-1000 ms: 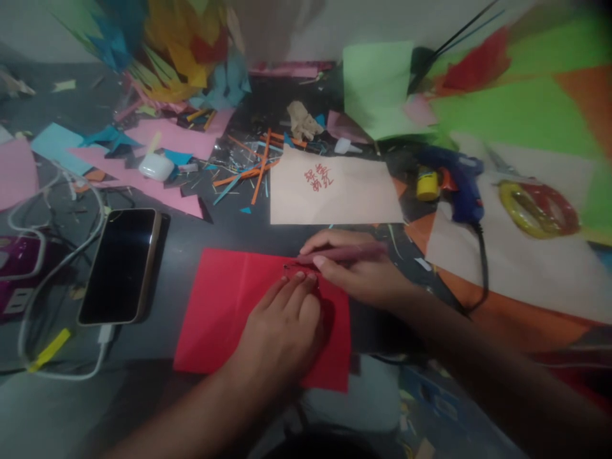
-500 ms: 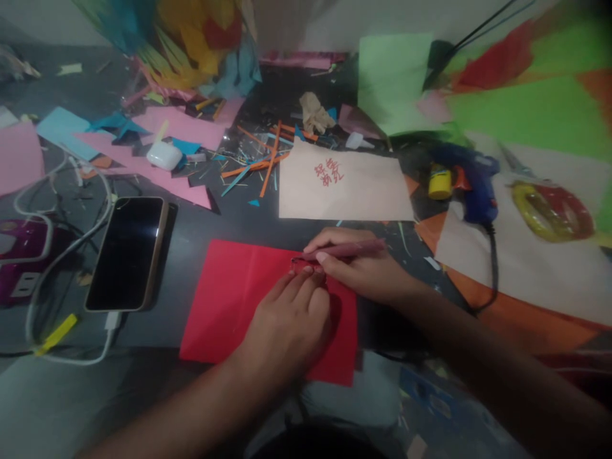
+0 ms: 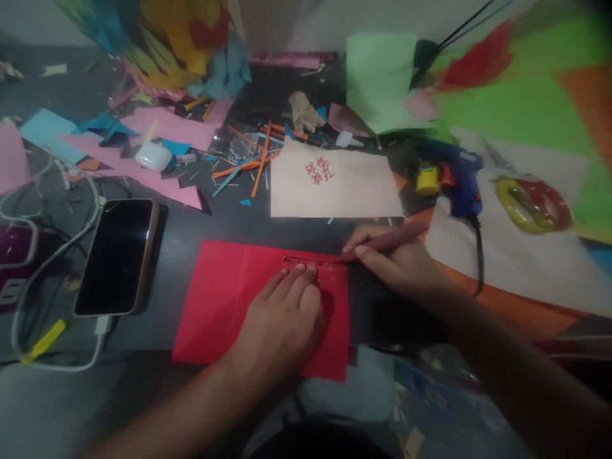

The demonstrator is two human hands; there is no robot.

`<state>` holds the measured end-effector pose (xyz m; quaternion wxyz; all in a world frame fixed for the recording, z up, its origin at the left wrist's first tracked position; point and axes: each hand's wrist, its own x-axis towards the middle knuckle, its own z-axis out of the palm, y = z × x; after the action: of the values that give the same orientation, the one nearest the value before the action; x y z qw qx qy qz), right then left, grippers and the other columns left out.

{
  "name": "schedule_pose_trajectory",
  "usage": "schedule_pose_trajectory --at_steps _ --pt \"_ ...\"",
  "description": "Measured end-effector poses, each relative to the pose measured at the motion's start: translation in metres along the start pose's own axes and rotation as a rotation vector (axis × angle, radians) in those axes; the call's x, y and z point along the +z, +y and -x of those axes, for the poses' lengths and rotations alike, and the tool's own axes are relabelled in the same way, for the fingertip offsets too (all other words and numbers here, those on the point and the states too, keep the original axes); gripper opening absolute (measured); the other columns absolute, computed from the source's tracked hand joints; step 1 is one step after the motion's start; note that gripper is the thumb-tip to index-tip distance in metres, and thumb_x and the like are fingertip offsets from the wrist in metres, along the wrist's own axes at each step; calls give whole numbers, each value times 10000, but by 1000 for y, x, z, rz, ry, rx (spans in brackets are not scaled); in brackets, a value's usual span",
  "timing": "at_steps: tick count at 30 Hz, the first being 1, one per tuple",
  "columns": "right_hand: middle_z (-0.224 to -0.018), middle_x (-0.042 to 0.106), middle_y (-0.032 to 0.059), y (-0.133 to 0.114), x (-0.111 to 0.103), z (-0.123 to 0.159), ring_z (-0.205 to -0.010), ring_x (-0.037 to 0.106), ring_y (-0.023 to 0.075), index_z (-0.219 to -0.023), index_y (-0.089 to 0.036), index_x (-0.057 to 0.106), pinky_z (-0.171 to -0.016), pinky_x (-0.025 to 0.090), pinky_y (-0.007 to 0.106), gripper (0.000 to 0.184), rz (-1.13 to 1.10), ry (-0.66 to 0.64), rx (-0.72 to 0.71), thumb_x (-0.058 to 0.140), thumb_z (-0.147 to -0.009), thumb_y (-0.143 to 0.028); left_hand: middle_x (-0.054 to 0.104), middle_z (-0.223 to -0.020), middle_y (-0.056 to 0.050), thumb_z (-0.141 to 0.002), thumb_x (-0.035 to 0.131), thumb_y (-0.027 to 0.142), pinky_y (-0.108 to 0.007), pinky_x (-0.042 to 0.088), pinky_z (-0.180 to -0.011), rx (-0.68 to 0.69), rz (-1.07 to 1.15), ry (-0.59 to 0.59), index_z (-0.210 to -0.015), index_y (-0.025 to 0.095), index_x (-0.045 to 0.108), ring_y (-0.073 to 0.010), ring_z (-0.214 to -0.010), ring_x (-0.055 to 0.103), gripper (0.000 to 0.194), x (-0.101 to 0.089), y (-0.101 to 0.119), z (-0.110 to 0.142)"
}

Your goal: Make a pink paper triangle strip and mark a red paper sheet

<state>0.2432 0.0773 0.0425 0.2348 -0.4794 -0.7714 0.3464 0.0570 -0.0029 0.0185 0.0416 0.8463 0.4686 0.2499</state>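
On the dark table lies a red sheet of paper (image 3: 215, 306) with a faint crease, partly over the front edge. My left hand (image 3: 287, 312) presses its fingertips on a small clear ruler (image 3: 329, 266), fingers stretched out; its palm hides part of the sheet. A dark line runs along the ruler's far edge. My right hand (image 3: 401, 261) grips a dull red pen (image 3: 394, 237), its tip by the right end of the line, near the sheet's right edge.
Behind the sheet is a beige paper (image 3: 335, 197) with red writing. Left are a phone (image 3: 117, 255) on a white cable and an earbud case (image 3: 153, 157). Scissors (image 3: 533, 204) and a blue glue gun (image 3: 463, 185) lie right. Paper strips (image 3: 261, 162) litter the back.
My right hand has moved the pen rightward along the ruler, and a dark line now shows there. My left hand stays on the ruler. The view has shifted slightly.
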Motion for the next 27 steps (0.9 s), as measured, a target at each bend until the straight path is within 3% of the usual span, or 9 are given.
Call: schedule_pose_trajectory --at_steps 10,16,21,27 --pt "-563 582 5 9 1 4 -562 541 144 -634 -189 590 -504 391 245 118 -82 83 72 483 -683 -192 680 -975 -129 -815 460 113 -350 525 -845 0 14 14 -757 126 520 -225 -947 636 85 -1 0 -2" --pt "-667 538 -9 20 0 14 -556 488 117 -737 -198 573 -510 368 249 102 -479 249 99 473 -753 -212 640 -1056 -170 -828 411 211 -402 519 -814 -8 87 -36 -864 111 523 -265 -980 608 155 -7 -2 0" --pt "-768 536 -14 -4 1 34 -681 511 108 -849 -229 567 -589 391 230 62 -471 123 -14 510 -827 -225 620 -1062 -152 -866 351 162 -437 489 -807 -85 204 -136 -891 132 494 -258 -991 582 148 -8 -6 1" --pt "-796 598 1 -21 6 39 -747 572 114 -898 -237 575 -624 446 218 86 -408 -14 -124 518 -853 -193 616 -1055 -127 -915 347 194 -432 475 -842 -111 317 -136 -907 144 494 -232 -1039 556 155 -3 -11 3"
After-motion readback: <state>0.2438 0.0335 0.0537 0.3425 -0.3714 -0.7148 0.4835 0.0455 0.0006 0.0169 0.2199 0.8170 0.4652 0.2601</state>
